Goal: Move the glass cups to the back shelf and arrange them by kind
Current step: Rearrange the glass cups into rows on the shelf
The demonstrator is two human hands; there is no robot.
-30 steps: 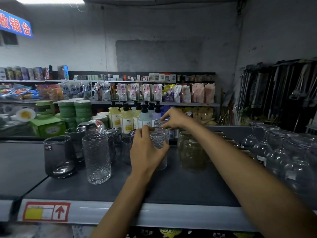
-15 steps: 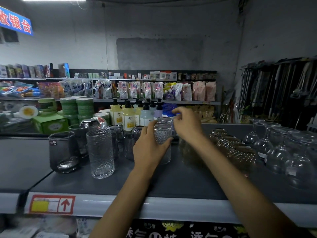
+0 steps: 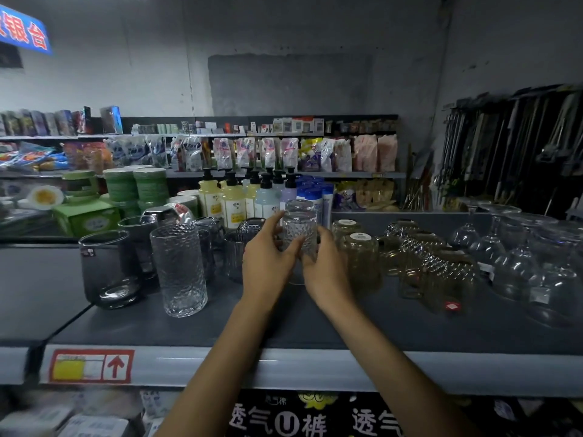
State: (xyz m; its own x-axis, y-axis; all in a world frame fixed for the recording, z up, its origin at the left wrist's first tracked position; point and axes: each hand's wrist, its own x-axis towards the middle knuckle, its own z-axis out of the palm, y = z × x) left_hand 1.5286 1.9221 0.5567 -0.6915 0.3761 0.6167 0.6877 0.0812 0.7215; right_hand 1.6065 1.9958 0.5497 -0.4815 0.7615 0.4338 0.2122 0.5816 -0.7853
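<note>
Scene: a person's two bare arms reach over the front edge of a dark grey shop shelf (image 3: 315,326) crowded with glassware.
Task cup: a clear textured glass cup (image 3: 299,228) sits base-up at the middle of the shelf, toward its back edge; its lower part is hidden behind the hands.
Left hand: the left hand (image 3: 268,266) grips the cup from the left, fingers curled round its side and thumb across its front.
Right hand: the right hand (image 3: 325,272) holds the cup from the right, low down, fingers curled against the glass.
Left of the hands: a tall textured glass (image 3: 176,269) stands upright near the front edge, a smoky grey tumbler (image 3: 107,269) just beside it at the shelf's left end.
Right of the hands: amber glasses (image 3: 359,260) stand base-up, with stemmed glasses (image 3: 517,263) inverted at the right end.
Behind: pump bottles (image 3: 233,200) line the back edge.
Front lip: a red arrow label (image 3: 91,365) marks the left corner.
</note>
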